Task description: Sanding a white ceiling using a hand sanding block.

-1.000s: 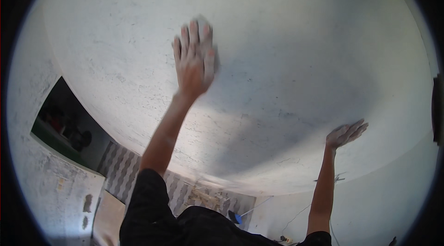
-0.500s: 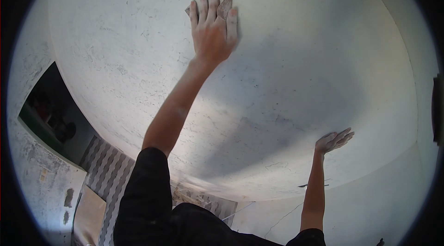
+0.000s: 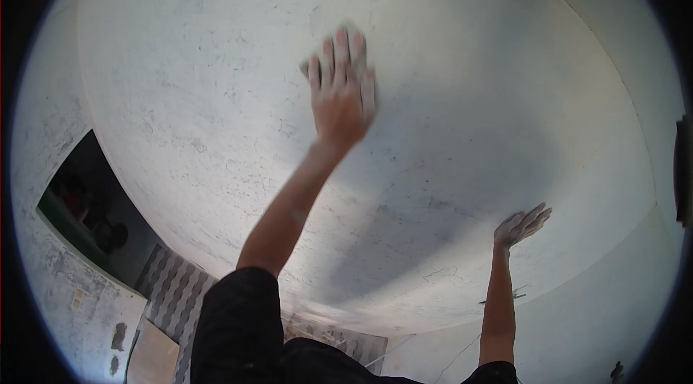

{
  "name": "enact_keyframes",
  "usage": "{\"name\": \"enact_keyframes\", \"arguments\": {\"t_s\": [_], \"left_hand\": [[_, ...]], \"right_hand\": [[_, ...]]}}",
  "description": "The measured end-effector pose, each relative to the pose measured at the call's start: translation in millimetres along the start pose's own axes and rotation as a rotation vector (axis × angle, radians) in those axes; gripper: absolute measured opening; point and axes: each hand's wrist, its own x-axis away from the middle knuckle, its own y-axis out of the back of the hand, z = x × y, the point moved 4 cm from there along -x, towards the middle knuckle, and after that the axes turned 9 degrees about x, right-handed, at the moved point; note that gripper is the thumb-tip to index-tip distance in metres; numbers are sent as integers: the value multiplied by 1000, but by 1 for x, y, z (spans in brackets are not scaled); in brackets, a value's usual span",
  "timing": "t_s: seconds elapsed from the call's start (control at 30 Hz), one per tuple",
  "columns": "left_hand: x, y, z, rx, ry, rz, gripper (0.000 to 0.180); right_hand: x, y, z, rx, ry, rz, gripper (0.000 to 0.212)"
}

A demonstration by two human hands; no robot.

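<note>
My left hand (image 3: 341,99) is pressed flat against the pale, cracked wall (image 3: 447,95), fingers pointing up and slightly spread. Beneath its fingers lies a greyish sheet of sandpaper (image 3: 305,68), pinned to the surface; only a corner and a bit of edge show around the fingertips, slightly blurred. White dust coats the fingers. Lower on the right, my right hand (image 3: 521,227) is stretched out with nothing in it, also dusty, its fingers pointing right. It is at or close to the wall; whether the palm touches, I cannot tell.
A dark opening (image 3: 94,200) breaks the wall at the left. Below it are patterned grey tiles (image 3: 173,286) and a light brown board (image 3: 154,355). Fine cracks and marks run over the plaster. A dark object (image 3: 681,171) juts in at the right edge.
My left hand, with the sandpaper, appears lower and slightly right in the picture. The view has shifted too, so the opening and tiles sit lower. My right hand has barely moved.
</note>
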Motion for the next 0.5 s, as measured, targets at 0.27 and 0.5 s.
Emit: {"name": "enact_keyframes", "arguments": {"t_s": [0.27, 0.5], "left_hand": [[-85, 11, 0, -39, -151, -27, 50], [-4, -3, -21, -64, -97, 134, 51]], "right_hand": [[-2, -4, 9, 18, -121, -18, 59], [-2, 1, 12, 59, -119, -47, 60]]}}
